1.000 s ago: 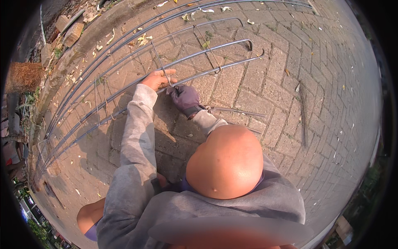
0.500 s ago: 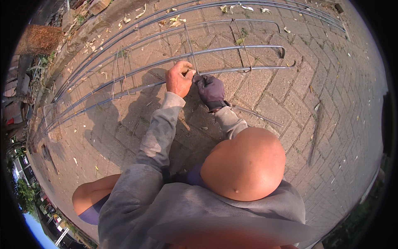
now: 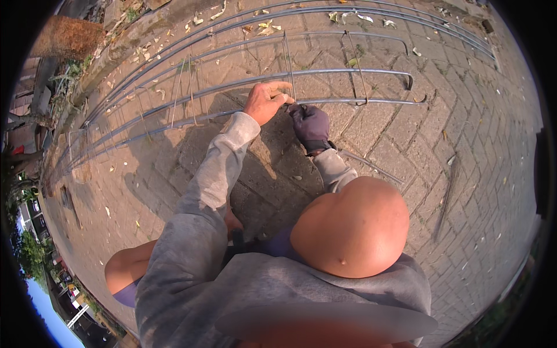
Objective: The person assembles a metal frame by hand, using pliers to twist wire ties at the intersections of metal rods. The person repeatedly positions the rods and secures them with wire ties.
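Note:
A long cage of steel reinforcing bars (image 3: 371,101) lies across the paving in front of me, with thin wire stirrups (image 3: 289,61) crossing the bars. My bare left hand (image 3: 264,104) is at the near bar, beside a stirrup. Its index finger stretches out past the stirrup, and the thumb tip is close to the crossing. Just right of that crossing, my right hand (image 3: 311,124), in a dark purple glove, is closed with its fingertips at the near bar. Whatever it grips is hidden by the glove.
More long bars (image 3: 406,16) run along the far side. A thin rod (image 3: 371,166) lies right of my gloved wrist. My bent knee (image 3: 351,226) rises close below it. A tree trunk (image 3: 67,37) stands at far left, and dry leaves (image 3: 267,26) are scattered about.
The fingers of my left hand have gone from pinched together to stretched apart. My right hand stays closed at the crossing. The whole view has shifted slightly.

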